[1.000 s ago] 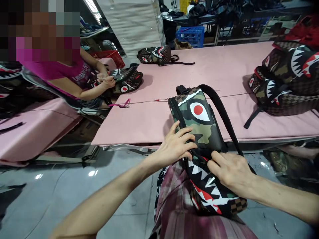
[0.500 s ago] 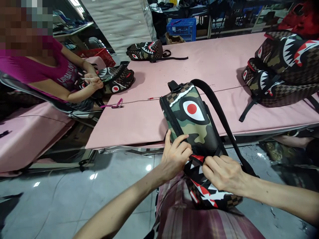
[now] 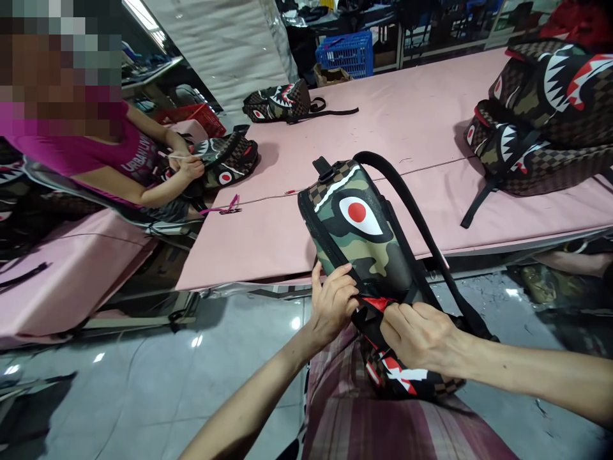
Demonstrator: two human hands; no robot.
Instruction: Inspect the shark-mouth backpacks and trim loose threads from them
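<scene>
A camouflage and checkered bag (image 3: pixel 378 255) with a shark face and a black strap leans across my lap and against the table edge. My left hand (image 3: pixel 334 303) grips its left side near the black zip, fingers bent over the edge. My right hand (image 3: pixel 416 335) is closed in a fist at the bag's middle, beside a small red lining (image 3: pixel 379 303) at an opening. Its fingertips are hidden, so whether it pinches a zip pull or the fabric edge does not show. Part of the toothed mouth print is covered by this hand.
The pink table (image 3: pixel 268 236) bears a similar bag (image 3: pixel 280 102) at the back and stacked bags (image 3: pixel 550 128) at the right. At the left, a seated co-worker (image 3: pixel 138 153) handles another bag (image 3: pixel 230 160). Pink-handled snips (image 3: pixel 232 206) lie near the table's left edge.
My right fist has shifted slightly left over the mouth print. My left hand's fingers sit a little lower on the bag's side. The view has also turned slightly.
</scene>
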